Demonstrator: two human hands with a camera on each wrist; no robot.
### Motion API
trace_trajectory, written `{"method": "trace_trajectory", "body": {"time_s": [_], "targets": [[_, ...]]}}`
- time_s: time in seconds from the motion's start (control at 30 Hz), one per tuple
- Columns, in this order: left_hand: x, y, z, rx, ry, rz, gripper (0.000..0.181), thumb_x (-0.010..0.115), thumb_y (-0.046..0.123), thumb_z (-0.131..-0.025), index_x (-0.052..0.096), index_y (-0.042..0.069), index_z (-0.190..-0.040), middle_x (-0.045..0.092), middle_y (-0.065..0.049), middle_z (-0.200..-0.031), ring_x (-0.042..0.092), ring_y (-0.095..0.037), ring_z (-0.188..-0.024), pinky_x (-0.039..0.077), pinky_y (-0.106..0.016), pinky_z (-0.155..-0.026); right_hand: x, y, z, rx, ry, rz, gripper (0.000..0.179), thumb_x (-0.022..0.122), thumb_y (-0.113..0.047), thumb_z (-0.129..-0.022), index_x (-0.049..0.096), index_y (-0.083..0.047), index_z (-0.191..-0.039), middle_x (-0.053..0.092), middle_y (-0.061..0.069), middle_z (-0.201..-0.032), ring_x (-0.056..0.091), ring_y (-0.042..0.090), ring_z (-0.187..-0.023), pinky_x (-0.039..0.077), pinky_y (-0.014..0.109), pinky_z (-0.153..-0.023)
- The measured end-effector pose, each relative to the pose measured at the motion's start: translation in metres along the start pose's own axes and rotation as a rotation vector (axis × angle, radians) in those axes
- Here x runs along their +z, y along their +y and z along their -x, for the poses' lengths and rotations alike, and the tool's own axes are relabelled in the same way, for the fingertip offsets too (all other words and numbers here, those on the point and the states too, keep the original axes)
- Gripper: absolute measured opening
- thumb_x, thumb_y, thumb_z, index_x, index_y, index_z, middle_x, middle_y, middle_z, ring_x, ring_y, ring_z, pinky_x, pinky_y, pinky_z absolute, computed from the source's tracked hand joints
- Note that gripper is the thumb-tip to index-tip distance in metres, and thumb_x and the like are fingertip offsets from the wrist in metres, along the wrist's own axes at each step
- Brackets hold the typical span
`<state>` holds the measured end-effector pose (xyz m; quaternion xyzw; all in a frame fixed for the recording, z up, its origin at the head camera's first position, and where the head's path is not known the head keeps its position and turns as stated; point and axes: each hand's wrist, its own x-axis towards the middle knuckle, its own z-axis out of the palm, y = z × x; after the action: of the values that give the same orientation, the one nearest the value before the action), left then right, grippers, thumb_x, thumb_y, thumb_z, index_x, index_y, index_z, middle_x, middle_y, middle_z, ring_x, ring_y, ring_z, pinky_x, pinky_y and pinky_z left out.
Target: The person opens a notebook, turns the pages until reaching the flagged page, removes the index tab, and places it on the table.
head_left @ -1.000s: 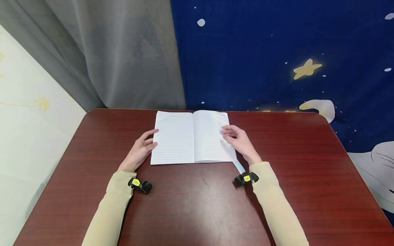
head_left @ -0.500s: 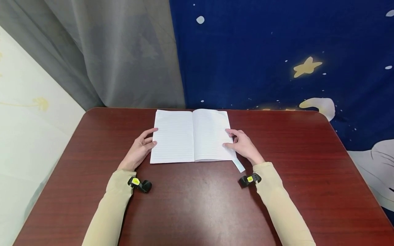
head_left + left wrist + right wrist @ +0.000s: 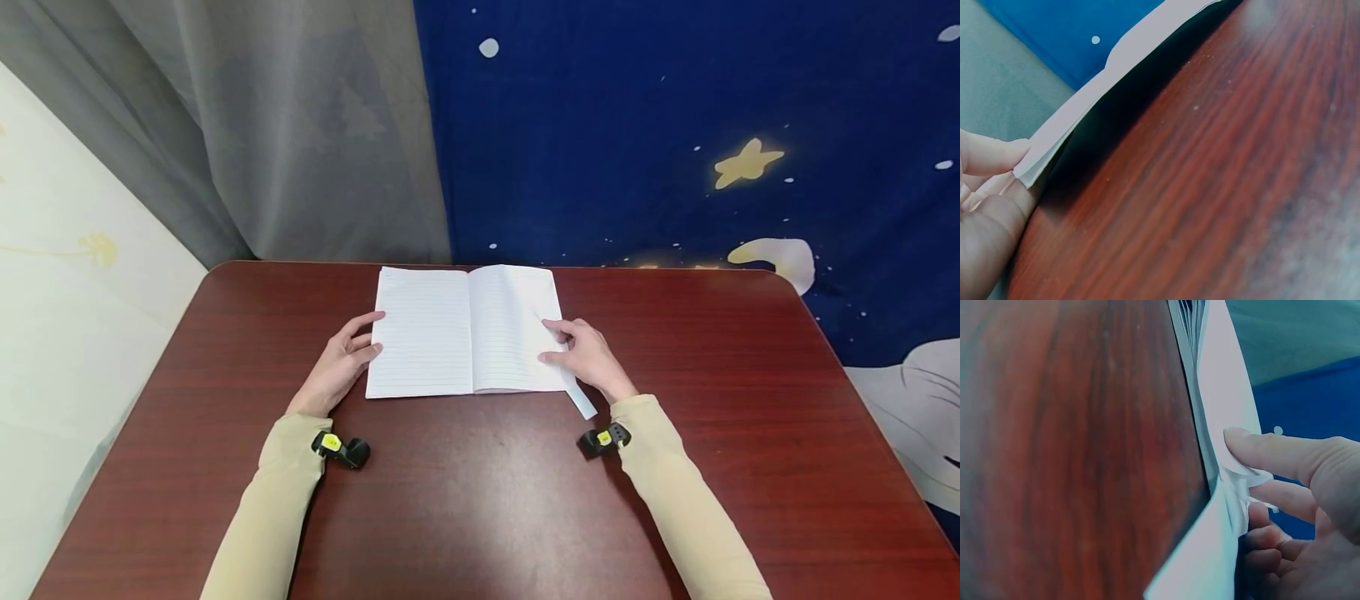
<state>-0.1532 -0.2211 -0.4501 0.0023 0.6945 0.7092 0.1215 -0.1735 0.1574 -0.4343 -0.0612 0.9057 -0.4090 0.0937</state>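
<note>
An open notebook (image 3: pixel 423 333) with lined white pages lies at the far side of the table. My left hand (image 3: pixel 341 367) holds its left edge, thumb on the page and fingers at the edge; in the left wrist view the notebook's edge (image 3: pixel 1079 115) sits between thumb and fingers. At the right edge my right hand (image 3: pixel 588 358) pinches a page (image 3: pixel 517 325), its thumb (image 3: pixel 1266 447) flat on the paper and the other fingers behind. The paper is creased there in the right wrist view. A pale strip (image 3: pixel 581 402) sticks out below the notebook's lower right corner.
The dark red wooden table (image 3: pixel 480 500) has a rounded far edge just behind the notebook. Beyond it hang a grey curtain (image 3: pixel 322 150) and a blue cloth with stars (image 3: pixel 600 125). A small black camera is strapped at each wrist.
My right hand has come from over the right page to its outer edge, then shifted slightly left, and the page there now bows. My left hand stays in place.
</note>
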Motion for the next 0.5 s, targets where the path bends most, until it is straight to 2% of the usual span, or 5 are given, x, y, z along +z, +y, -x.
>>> {"method": "trace_trajectory", "body": {"time_s": [0.17,0.33,0.5], "targets": [[0.0001,-0.0007,0.0004,-0.001,0.002,-0.003,0.054,0.05,-0.001,-0.099,0.033,0.011,-0.149,0.056,-0.02,-0.118,0.062,-0.015,-0.093,0.051,-0.025,-0.077,0.0012,-0.0002,0.001,-0.006,0.0,-0.055,0.055,0.078,-0.007,-0.081,0.059,-0.005,-0.133,0.052,0.006,-0.084,0.042,0.021,-0.07,0.035,0.031,-0.063],[-0.0007,-0.0013,0.0012,0.002,-0.004,0.002,0.054,0.05,-0.001,-0.099,0.033,0.011,-0.149,0.057,-0.021,-0.119,0.062,-0.015,-0.093,0.051,-0.025,-0.078,-0.0007,0.0017,0.0032,-0.045,0.051,-0.072,0.052,0.074,-0.003,-0.083,0.058,-0.004,-0.133,0.058,0.008,-0.088,0.049,0.022,-0.074,0.04,0.03,-0.064],[-0.0016,-0.0018,0.0004,0.017,-0.01,0.021,0.054,0.049,-0.001,-0.099,0.033,0.01,-0.149,0.059,-0.017,-0.114,0.062,-0.015,-0.092,0.051,-0.026,-0.077,-0.0048,0.0045,0.0052,-0.012,0.126,-0.23,0.053,0.071,-0.004,-0.086,0.054,-0.008,-0.136,0.064,0.012,-0.095,0.057,0.023,-0.076,0.045,0.028,-0.066]]}}
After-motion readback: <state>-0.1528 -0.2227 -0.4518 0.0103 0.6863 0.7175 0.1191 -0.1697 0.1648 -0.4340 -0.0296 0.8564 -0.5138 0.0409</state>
